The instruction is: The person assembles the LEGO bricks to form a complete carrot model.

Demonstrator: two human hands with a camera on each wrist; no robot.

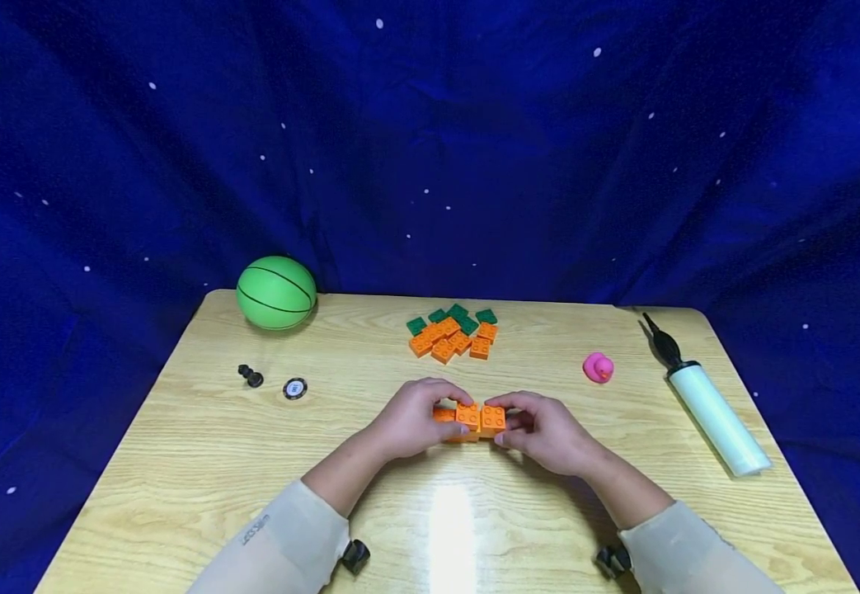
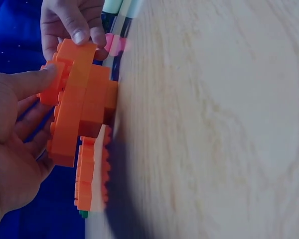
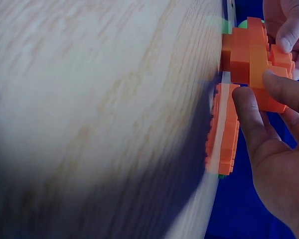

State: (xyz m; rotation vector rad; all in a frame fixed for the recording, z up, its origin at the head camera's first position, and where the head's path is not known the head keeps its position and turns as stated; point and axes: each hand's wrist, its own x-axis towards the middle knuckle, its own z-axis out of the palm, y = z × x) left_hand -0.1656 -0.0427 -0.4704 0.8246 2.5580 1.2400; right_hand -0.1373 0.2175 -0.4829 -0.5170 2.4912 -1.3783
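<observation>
Several orange toy building bricks form a stacked build [image 2: 67, 124] over the middle of the table, wider on top and narrower toward the wood. My left hand [image 1: 415, 419] pinches a small square orange brick [image 1: 467, 416] on the build's upper layer between thumb and fingers. From the right, my right hand [image 1: 548, 433] grips another square orange brick [image 1: 493, 417] at the build's right end, its thumb on the near side. A slim gap shows between these two bricks in the head view. The fingers partly hide the left and lower parts of the build.
Behind the hands lies a pile of loose orange bricks [image 1: 443, 351] and green bricks [image 1: 458, 312]. A green ball [image 1: 276, 293], small black object [image 1: 251, 376] and poker chip [image 1: 294, 388] are at left. A pink rubber duck [image 1: 598, 368] and hand pump [image 1: 719, 419] lie at right.
</observation>
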